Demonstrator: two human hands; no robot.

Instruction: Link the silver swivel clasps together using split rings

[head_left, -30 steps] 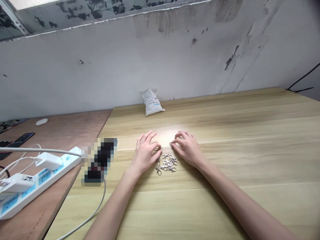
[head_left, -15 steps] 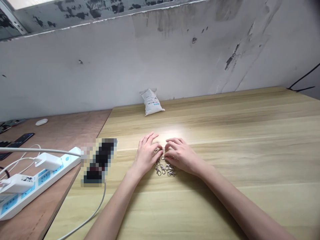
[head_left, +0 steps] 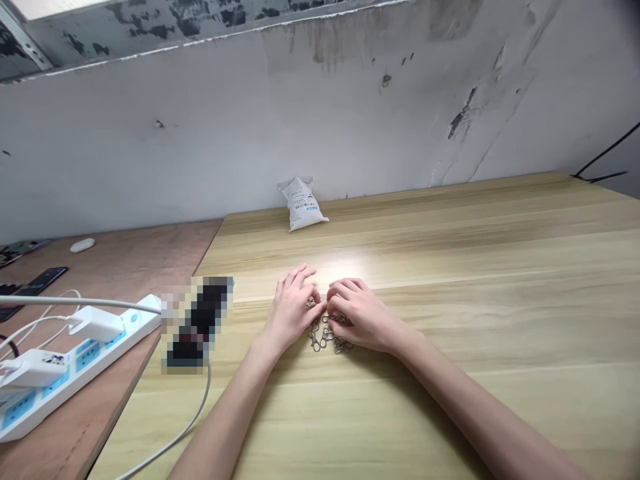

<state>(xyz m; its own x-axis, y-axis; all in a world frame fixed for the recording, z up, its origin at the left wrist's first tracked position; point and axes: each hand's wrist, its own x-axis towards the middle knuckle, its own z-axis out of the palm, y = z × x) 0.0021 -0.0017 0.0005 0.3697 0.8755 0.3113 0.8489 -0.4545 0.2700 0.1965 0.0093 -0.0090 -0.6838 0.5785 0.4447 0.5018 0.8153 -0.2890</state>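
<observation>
Compared with a second ago, the right hand is now brought leftward and down over the near-right side of the pile, while the left hand is kept in pretty much the same spot. Between and under the two sit the small metal lobster clasps, bunched on the pale wood-grain table. A few on the near side can be made out, but a proper count isn't possible, since the rest are covered by fingers.

On the left, thumb and index are curled into a narrow gap with bits of metal showing in it; whether a clasp is actually pinched or just touched can't be told. On the right, the fingers are bent down close to the thumb, with metal glimpsed beneath, and again it can't be told if anything is gripped. Both forearms are cut off by the bottom edge.

Farther back, a white plastic pouch is propped near the wall, its label too small to read. Off to the left, a dark object is blurred out by big pixels, so what it is can't be said. Beyond it, a white power strip is cropped by the left edge, with two white chargers plugged in.
</observation>
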